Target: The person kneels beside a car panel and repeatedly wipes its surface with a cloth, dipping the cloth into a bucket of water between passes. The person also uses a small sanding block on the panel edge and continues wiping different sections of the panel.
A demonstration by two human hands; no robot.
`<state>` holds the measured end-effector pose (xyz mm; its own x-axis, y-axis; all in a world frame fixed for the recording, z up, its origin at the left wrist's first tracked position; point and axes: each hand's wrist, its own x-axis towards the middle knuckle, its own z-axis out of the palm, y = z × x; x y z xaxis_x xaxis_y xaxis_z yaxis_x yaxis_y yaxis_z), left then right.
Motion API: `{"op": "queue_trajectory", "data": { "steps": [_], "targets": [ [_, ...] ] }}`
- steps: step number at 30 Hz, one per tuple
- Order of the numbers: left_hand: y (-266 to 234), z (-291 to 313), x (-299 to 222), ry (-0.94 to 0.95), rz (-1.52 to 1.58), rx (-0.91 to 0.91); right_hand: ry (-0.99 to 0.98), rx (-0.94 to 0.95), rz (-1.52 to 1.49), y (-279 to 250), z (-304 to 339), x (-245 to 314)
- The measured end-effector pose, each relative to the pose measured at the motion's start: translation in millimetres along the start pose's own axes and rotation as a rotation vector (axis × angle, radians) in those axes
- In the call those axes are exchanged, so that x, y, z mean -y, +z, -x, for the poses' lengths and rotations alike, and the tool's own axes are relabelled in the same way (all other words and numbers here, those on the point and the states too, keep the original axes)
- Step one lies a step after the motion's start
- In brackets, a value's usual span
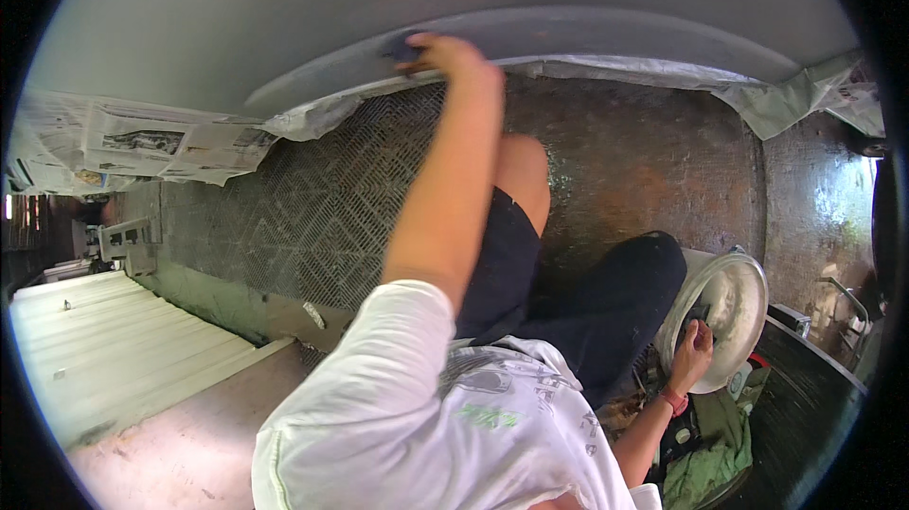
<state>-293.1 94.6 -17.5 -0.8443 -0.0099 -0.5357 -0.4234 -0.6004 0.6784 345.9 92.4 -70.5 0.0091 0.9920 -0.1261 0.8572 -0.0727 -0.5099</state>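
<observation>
Two hands at work. Left hand point(453, 57) reaches up, grip pressed together on a dark pad point(405, 48) against the grey panel point(568, 32), just above the newspaper point(170, 143) masking edge. Right hand point(693, 351) rests low in a metal bowl point(729, 306), fingers curled; cannot tell what they clamp. Green cloth point(715, 458) lies near it.
</observation>
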Motion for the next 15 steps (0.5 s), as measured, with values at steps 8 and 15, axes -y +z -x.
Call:
{"op": "queue_trajectory", "data": {
  "steps": [8, 15],
  "targets": [
    [81, 109, 100, -0.610, 0.453, 0.036, 0.041, 0.007, 0.113, -7, -3, 12],
    [16, 39, 30, -0.486, 0.403, 0.165, 0.050, -0.029, 0.014, -6, -6, -9]
  ]
}}
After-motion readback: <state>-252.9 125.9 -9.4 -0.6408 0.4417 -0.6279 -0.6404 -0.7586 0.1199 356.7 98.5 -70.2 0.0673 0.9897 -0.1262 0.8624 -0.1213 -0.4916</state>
